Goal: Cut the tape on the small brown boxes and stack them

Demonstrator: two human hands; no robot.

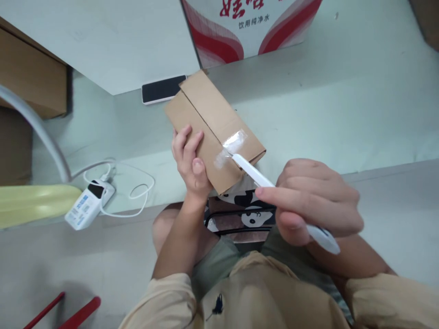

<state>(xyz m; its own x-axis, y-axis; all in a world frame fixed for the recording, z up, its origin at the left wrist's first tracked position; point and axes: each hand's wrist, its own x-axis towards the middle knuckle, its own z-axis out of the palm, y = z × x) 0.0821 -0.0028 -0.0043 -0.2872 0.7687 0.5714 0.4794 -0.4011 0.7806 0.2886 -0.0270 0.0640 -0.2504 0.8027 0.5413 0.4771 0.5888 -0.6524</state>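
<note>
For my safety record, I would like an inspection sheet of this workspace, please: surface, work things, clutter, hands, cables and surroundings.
Surface: pale table.
Work things: cardboard box, tilted, with clear tape across its seam; white cutter, its tip at the tape.
Clutter: dark flat device behind the box; white device with a dark display, near the front edge.
Hands: left hand holds the box's side; right hand grips the cutter.
Cables: white cable, looped beside the white device.
Surroundings: red-and-white carton behind; red bars at lower left, below table level.
</note>
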